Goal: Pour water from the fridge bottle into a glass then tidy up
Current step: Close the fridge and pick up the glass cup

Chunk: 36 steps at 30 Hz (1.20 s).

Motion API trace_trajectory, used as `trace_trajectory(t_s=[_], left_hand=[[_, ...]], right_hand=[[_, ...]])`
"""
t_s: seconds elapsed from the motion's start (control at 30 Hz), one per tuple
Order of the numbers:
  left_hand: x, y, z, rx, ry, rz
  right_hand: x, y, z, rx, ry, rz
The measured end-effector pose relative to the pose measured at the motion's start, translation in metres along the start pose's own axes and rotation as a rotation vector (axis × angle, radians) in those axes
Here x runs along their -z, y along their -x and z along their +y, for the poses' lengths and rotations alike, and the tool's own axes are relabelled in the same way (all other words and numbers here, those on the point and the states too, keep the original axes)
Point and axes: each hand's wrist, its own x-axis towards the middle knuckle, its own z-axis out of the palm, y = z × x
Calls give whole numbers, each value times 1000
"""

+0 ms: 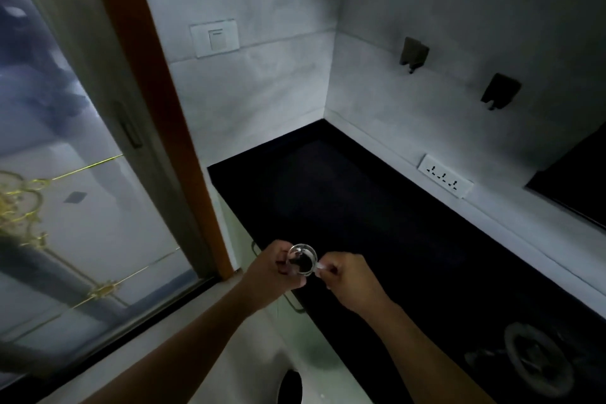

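At the near left edge of the black bench (pixel 344 193): one clear glass (pixel 302 258), seen from above, rim uppermost, held between both hands. Left hand (pixel 272 267): curled about the glass's left side, fingers closed on its wall. Right hand (pixel 349 279): closed into a loose fist just right of the glass, fingertips (pixel 323 267) pinching at its rim; whether they grip the glass itself or something small against it cannot be told. Glass sits above the bench edge; contact with the surface cannot be told. Wall behind: white socket strip (pixel 445 180) low at the bench's far right edge, two dark hooks (pixel 414 53) above, light switch (pixel 215 38) on the left wall. Bench's near right corner: round burner (pixel 537 361), blurred.
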Motion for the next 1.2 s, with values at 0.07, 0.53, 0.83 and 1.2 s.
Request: trace_trajectory(t_s=[0.07, 0.53, 0.83, 1.2], left_hand=[[0, -28, -12, 9, 9, -16], [-22, -151, -59, 105, -61, -49], [-43, -194, -73, 70, -169, -130], [-45, -210, -66, 29, -292, -159]], right_hand=[[-4, -24, 13, -43, 5, -11], [-24, -126, 64, -242, 136, -64], [-32, -153, 92, -439, 152, -107], [-36, -163, 103, -452, 114, -103]])
